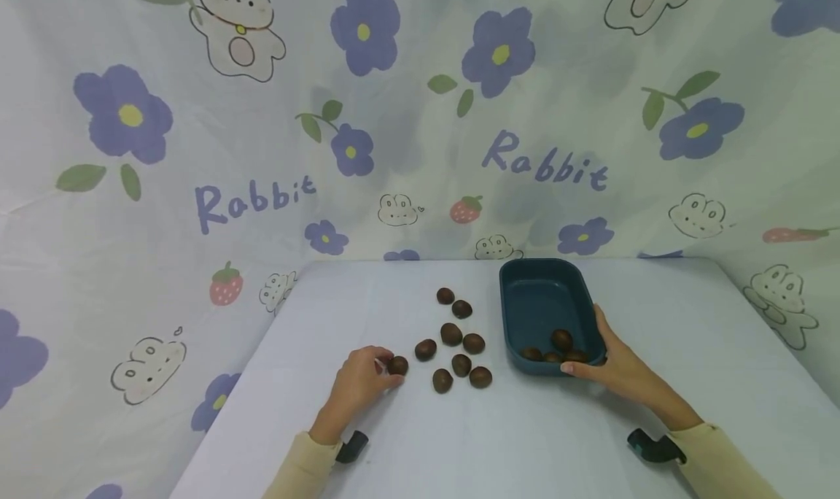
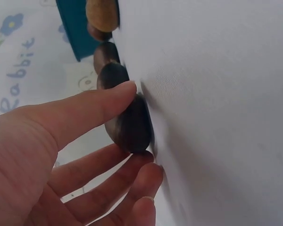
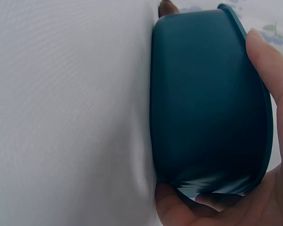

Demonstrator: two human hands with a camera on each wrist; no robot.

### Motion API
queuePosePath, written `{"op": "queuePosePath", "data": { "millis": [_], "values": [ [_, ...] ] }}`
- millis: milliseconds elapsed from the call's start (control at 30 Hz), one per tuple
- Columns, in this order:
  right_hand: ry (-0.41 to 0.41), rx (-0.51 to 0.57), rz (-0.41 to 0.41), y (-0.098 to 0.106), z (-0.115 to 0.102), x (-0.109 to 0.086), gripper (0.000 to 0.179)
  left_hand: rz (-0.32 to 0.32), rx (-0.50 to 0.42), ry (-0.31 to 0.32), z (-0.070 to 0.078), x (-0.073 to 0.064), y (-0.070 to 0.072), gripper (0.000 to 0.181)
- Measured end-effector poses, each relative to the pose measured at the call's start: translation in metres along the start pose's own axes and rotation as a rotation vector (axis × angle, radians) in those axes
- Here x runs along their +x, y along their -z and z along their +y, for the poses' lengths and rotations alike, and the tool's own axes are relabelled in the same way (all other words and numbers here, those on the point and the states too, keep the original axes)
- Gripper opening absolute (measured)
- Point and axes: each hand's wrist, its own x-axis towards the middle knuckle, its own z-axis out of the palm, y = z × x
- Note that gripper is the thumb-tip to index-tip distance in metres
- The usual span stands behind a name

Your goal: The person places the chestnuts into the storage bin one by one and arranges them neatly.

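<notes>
On the left of the table my left hand (image 1: 359, 379) has its thumb and fingers curled round a dark brown chestnut (image 1: 397, 365). The left wrist view shows that chestnut (image 2: 129, 123) low against the white cloth, thumb on its near side and fingers beyond it. Several loose chestnuts (image 1: 451, 334) lie just right of this hand. My right hand (image 1: 620, 364) grips the near right corner of a deep teal rectangular dish (image 1: 547, 265), thumb over the rim. Inside, a few chestnuts (image 1: 561, 339) sit at the near end. From the right wrist the outer wall of the dish (image 3: 207, 99) fills the view, standing on the cloth.
A white cloth (image 1: 525, 441) covers the table. Behind and at both sides hangs a printed curtain (image 1: 420, 120) with rabbits, flowers and strawberries. Dark camera mounts (image 1: 656, 448) stick out at both wrists, beside cream sleeves (image 1: 305, 466).
</notes>
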Motion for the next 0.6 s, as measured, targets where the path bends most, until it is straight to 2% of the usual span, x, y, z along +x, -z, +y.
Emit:
{"op": "queuePosePath", "data": {
  "millis": [200,367,600],
  "values": [
    [-0.010,-0.012,-0.006,-0.0002,-0.0006,-0.0016,0.129,0.006,0.036,-0.026,0.0000,0.0009,-0.0018,0.040],
    [-0.019,-0.017,-0.010,-0.0002,-0.0014,-0.0022,0.129,0.015,0.062,-0.082,0.0002,0.0029,-0.0019,0.037],
    [-0.012,-0.012,-0.009,0.0000,0.0003,-0.0013,0.129,0.025,0.025,-0.096,0.0053,0.0040,0.0017,0.028]
  ]
}}
